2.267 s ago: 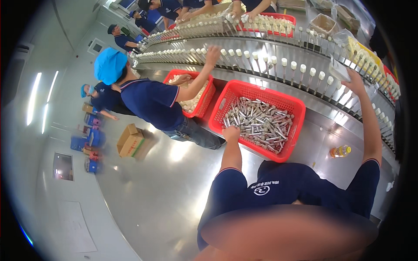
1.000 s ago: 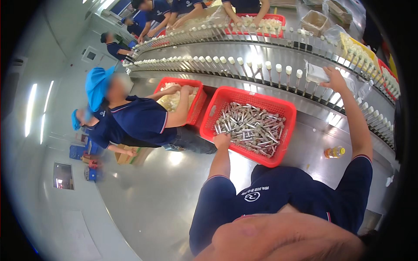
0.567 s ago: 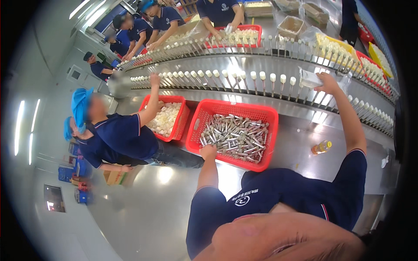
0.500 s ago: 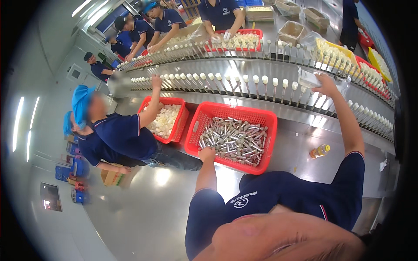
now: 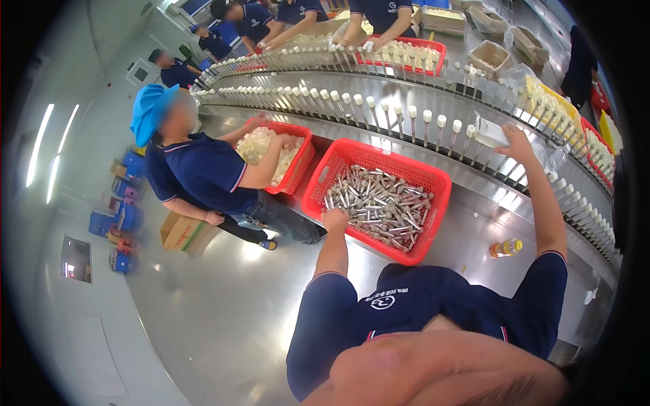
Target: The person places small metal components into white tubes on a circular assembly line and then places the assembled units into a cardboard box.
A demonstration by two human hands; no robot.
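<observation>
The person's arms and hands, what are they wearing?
Both arms come out of short navy-blue sleeves with a thin red and white edge. The left hand and the right hand are bare: no gloves, and no watch or rings that I can make out.

The worktop (image 5: 467,230) is polished metal, smooth and mirror-glossy, throwing back the ceiling lights. The red crate (image 5: 379,159) is moulded plastic with a perforated, slightly shiny wall. The tubes (image 5: 379,203) in it look like bright metal, glossy and silvery. The bag (image 5: 489,132) at the right hand (image 5: 518,143) is thin clear film, crinkled and shiny. The carton (image 5: 179,231) on the floor is matt brown cardboard.
</observation>
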